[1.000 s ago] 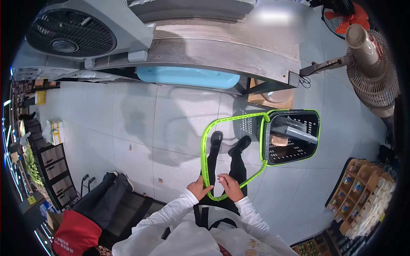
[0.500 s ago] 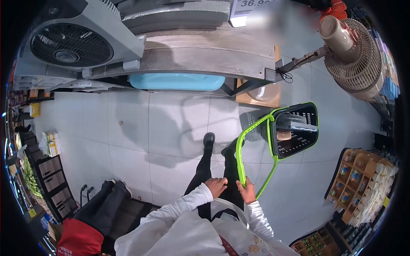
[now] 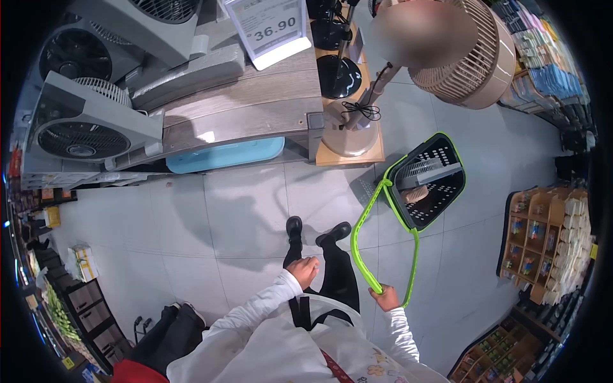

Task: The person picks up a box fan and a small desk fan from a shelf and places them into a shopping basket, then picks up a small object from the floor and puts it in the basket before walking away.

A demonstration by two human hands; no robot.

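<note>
My right hand is closed around the near end of the long green handle, and the rolling shopping basket sits on the floor tiles further off and to my right. My left hand holds nothing; it hangs loosely curled in front of my left leg. I think the handle could catch my right shoe, since the green loop runs just beside it, and tip the basket. Pulled at this slant, the basket might also swing left into the wooden base of the standing fan, which stands near its far corner, and knock it.

In the basket I see a flat grey boxed item leaning on the far wall and a small tan, ribbed thing on the bottom; I cannot tell what it is. Beyond, under the wood-look worktop carrying grey box fans and a price sign, lies a pale blue tub, contents hidden.
</note>
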